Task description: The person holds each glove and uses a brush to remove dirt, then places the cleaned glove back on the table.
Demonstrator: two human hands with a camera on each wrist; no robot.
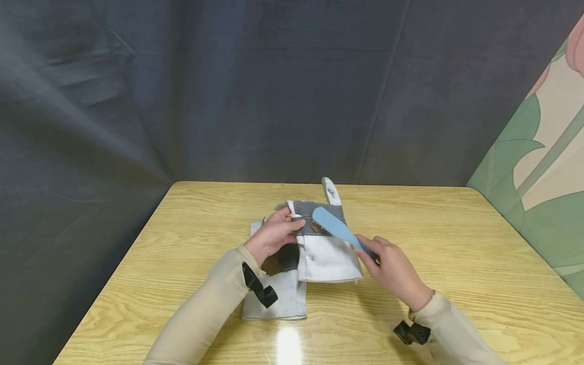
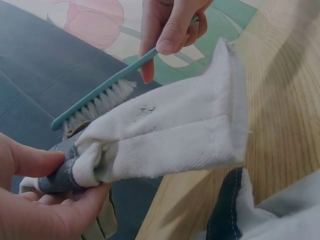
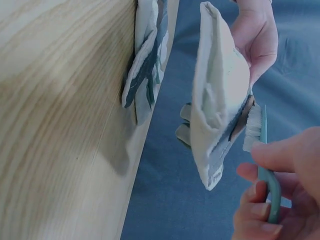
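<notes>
My left hand (image 1: 278, 230) pinches a white and dark grey work glove (image 1: 326, 258) by its side, holding it raised over the table. My right hand (image 1: 388, 266) grips the handle of a blue brush (image 1: 335, 225). In the left wrist view the brush's white bristles (image 2: 102, 105) lie against the grey band of the glove, by a brown patch (image 3: 242, 120) that shows in the right wrist view. Below and left, a second glove (image 1: 276, 294) of the same sort lies on the table, partly hidden by the left hand and the raised glove.
The wooden table (image 1: 456, 253) spreads around both hands. A dark cloth (image 1: 283, 91) hangs behind its far edge and along the left. On the right stands a panel with a flower pattern (image 1: 538, 167).
</notes>
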